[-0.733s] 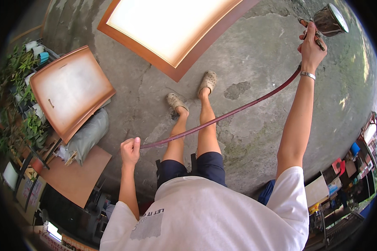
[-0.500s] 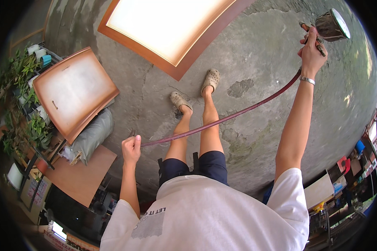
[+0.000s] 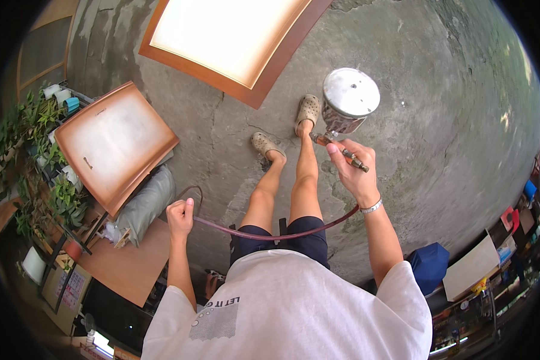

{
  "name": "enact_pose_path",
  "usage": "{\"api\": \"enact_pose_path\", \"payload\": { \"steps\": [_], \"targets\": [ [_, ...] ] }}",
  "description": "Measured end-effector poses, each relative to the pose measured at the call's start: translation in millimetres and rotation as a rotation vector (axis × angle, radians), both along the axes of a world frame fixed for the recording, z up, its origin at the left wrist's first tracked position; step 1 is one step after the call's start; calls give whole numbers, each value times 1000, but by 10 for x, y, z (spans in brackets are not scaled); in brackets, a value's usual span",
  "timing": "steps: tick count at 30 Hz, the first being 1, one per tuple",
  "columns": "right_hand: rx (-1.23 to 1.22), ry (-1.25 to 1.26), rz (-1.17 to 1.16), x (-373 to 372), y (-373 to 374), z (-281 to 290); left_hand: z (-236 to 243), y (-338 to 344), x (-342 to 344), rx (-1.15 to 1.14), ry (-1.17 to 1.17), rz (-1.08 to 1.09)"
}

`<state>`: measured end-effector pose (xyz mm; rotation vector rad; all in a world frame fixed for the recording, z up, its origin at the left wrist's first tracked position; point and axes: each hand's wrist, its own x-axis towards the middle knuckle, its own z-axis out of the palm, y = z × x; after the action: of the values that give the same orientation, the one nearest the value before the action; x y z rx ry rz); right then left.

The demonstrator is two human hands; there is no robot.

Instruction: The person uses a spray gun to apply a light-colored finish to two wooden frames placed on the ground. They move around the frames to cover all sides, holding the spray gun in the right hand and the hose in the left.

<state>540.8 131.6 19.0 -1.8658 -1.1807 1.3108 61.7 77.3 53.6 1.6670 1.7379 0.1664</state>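
Observation:
My right hand (image 3: 359, 174) is closed around a paint spray gun (image 3: 341, 150), held in front of my legs. On the gun sits a round, paint-stained cup with a pale lid (image 3: 351, 93). A dark red air hose (image 3: 276, 236) sags across my thighs between the two hands. My left hand (image 3: 180, 217) is a fist around that hose, and a loop of it shows beyond the fist. Ahead of me is a framed panel (image 3: 222, 42), bright white in the middle with a brown border; its far end is out of view.
At left, stacked brown-edged white panels (image 3: 117, 144) with small handles lie beside a grey wrapped bundle (image 3: 144, 204) and potted plants (image 3: 33, 120). A brown board (image 3: 129, 258) lies nearer. A folded blue umbrella (image 3: 429, 267) and cluttered shelving are at right. The concrete floor (image 3: 426, 168) is cracked.
My right hand has brought the spray gun from the far right inward and nearer to my body, its cup lid now turned up toward me. The hose has slackened; my left hand still grips it.

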Motion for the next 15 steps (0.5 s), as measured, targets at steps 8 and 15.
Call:
{"api": "enact_pose_path", "payload": {
  "steps": [8,15],
  "targets": [
    [-55,56,137,91,91,56,-38,32,130,-40,2,-23],
    [150,-149,-234,903,1117,-424,-21,91,386,-59,6,24]
  ]
}}
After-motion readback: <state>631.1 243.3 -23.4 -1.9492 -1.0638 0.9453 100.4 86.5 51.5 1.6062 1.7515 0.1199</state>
